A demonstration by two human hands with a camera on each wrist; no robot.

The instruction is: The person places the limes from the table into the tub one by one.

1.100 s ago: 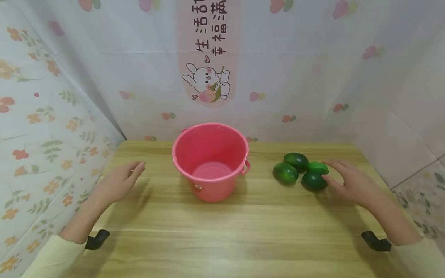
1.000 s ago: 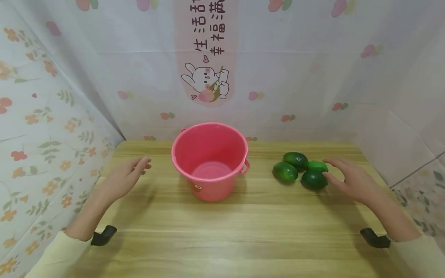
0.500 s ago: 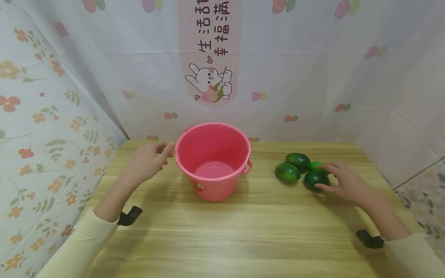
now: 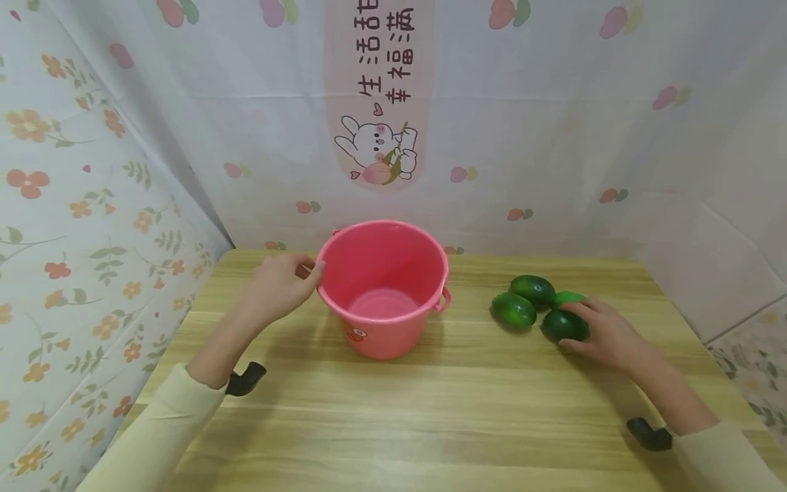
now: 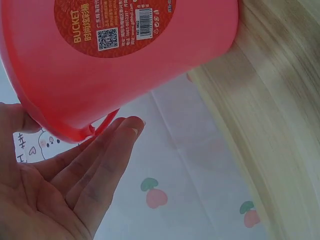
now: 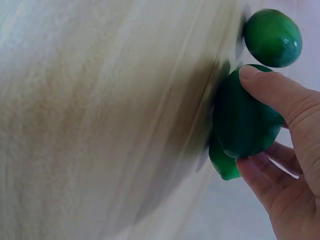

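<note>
A pink bucket stands upright on the wooden table. My left hand is at its left rim, the thumb tip touching the rim. In the left wrist view, the straight fingers lie along the outside by the bucket's handle, with a gap between thumb and fingers. On the right, my right hand holds a smooth dark green oval fruit between thumb and fingers, low at the table. Just behind it lies a brighter green fruit, partly hidden.
Two more green oval fruits, a nearer one and a farther one, lie left of the held fruit. A printed curtain rises behind the table. Floral cloth hangs along the left side.
My left hand has moved right and forward to the bucket's rim. My right hand has moved slightly left and its fingers have come round the dark green fruit.
</note>
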